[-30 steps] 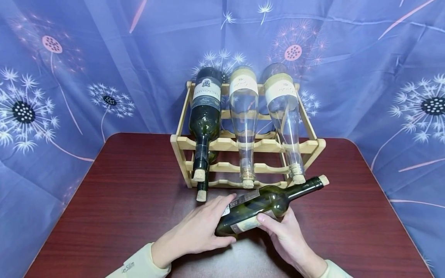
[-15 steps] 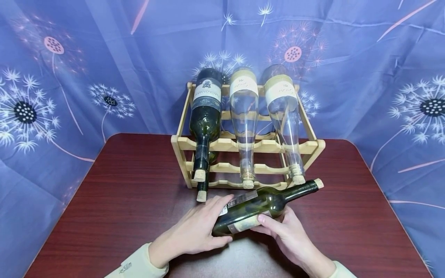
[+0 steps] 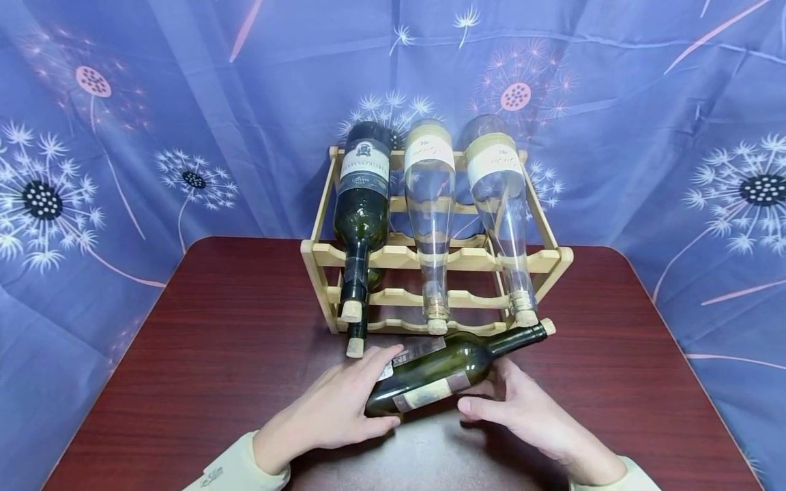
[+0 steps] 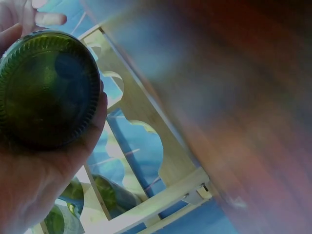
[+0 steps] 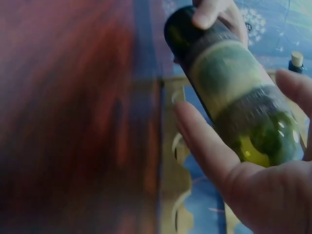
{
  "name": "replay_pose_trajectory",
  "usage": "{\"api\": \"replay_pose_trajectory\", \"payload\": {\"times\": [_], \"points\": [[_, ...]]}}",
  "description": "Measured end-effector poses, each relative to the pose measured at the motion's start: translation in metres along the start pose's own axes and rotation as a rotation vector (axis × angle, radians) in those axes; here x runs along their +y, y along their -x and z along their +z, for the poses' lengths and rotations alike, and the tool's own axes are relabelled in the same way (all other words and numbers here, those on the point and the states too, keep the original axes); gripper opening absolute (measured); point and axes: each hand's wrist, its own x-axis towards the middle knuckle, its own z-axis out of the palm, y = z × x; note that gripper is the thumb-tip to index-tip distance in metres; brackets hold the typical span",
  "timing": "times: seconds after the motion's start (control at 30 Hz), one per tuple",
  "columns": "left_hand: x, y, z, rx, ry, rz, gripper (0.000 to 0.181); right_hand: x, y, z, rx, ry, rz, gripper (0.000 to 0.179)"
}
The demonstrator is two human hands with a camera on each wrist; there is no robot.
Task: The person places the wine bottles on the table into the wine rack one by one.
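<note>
A green wine bottle (image 3: 430, 372) with a cork in its neck lies tilted above the table, neck toward the right. My left hand (image 3: 334, 402) grips it around the base, fingers over the far side and thumb on the near side. In the left wrist view the round bottom of the bottle (image 4: 48, 90) faces the camera. My right hand (image 3: 528, 409) is beside the bottle's shoulder, its thumb apart from the glass and its fingers spread. The right wrist view shows the label (image 5: 226, 73) between both hands; whether any right fingertip touches the bottle is hidden.
Behind the bottle stands a wooden wine rack (image 3: 399, 257). Its top tier bears a dark bottle (image 3: 362, 211) and two clear bottles (image 3: 432, 204), all corked. Another corked dark bottle (image 3: 357, 327) lies lower left. A blue patterned cloth (image 3: 245, 102) hangs around the reddish table (image 3: 184, 354).
The bottle has shifted slightly left and toward me with the left hand. My right thumb has come off the label, and the right hand has loosened and moved a little right.
</note>
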Motion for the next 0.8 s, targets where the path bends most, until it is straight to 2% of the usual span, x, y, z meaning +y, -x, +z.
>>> {"api": "replay_pose_trajectory", "payload": {"times": [0.13, 0.27, 0.57, 0.8], "points": [[-0.002, 0.002, -0.001, 0.004, 0.005, -0.003, 0.100, -0.005, 0.003, -0.009, -0.008, 0.118, 0.001, 0.077], [-0.004, 0.004, -0.002, 0.012, 0.011, -0.002, 0.100, -0.011, 0.007, -0.016, -0.037, 0.173, -0.026, 0.079], [-0.008, 0.010, -0.006, 0.026, 0.003, 0.001, 0.101, -0.022, 0.017, -0.027, -0.070, 0.369, -0.087, 0.064], [-0.008, 0.013, -0.008, 0.009, -0.017, -0.016, 0.100, -0.027, 0.023, -0.029, -0.045, 0.545, -0.218, 0.054]]}}
